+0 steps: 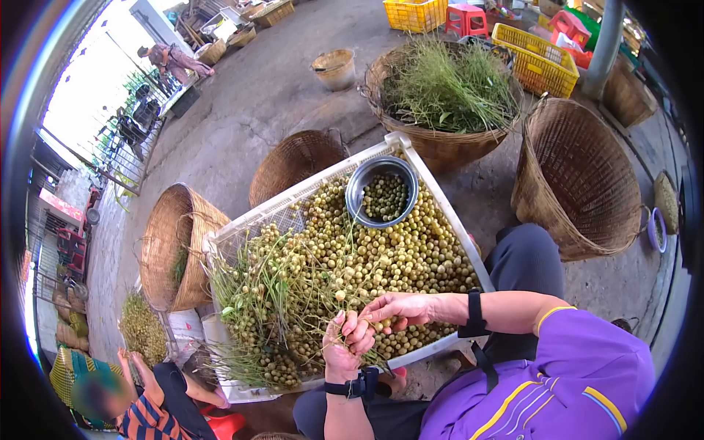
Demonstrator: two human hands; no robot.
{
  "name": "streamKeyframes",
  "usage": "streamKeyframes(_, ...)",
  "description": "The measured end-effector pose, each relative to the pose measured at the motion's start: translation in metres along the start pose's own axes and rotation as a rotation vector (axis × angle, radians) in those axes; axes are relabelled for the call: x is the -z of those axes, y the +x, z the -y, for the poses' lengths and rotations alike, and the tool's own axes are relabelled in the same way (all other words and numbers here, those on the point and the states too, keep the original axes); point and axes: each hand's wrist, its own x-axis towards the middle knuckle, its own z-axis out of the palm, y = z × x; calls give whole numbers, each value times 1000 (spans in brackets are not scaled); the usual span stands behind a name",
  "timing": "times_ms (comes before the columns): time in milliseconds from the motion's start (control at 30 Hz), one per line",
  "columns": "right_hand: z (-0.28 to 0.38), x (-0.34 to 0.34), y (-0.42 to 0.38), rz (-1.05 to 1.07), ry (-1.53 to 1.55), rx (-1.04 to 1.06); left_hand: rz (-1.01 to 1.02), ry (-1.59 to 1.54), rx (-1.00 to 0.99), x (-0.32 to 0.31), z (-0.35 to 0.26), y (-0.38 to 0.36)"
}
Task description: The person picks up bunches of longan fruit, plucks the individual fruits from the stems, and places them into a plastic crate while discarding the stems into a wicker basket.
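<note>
My left hand (343, 346) is closed around a thin stemmed sprig with small round yellow-brown fruits, low over the near side of a white plastic crate (449, 196). Right against it, my right hand (405, 309) has its fingers pinched together at the same sprig; a fruit at its fingertips is partly hidden. Loose round fruits (433, 257) fill the right and middle of the crate. Fruits still on green-brown stems (275, 304) are heaped on the left. A metal bowl (352, 192) holding greener fruits rests on the pile at the far corner.
Wicker baskets (180, 246) stand around the crate; one large basket (440, 147) is heaped with green stems (451, 88), another (579, 176) is at the right. Farther off are a bucket (334, 71) and yellow crates (539, 62). Another person (150, 411) sits at the lower left.
</note>
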Motion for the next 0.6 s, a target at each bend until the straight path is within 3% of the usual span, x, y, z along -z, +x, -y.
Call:
streamKeyframes(167,9,1,-3,-87,-31,50,1,8,-15,2,-1,0)
streamKeyframes(300,16,20,-5,13,329,107,-67,81,-66,2,-2,-1)
streamKeyframes(367,21,27,-5,-51,378,136,-79,77,-73,4,-3,-2)
streamKeyframes(433,30,27,-8,-35,350,138,-98,104,-72,1,-3,-3)
streamKeyframes(500,36,22,-14,-142,56,170,-116,131,-69,-3,-2,-2)
streamKeyframes(600,42,14,-15,-128,18,213,-129,188,-27,-5,1,0)
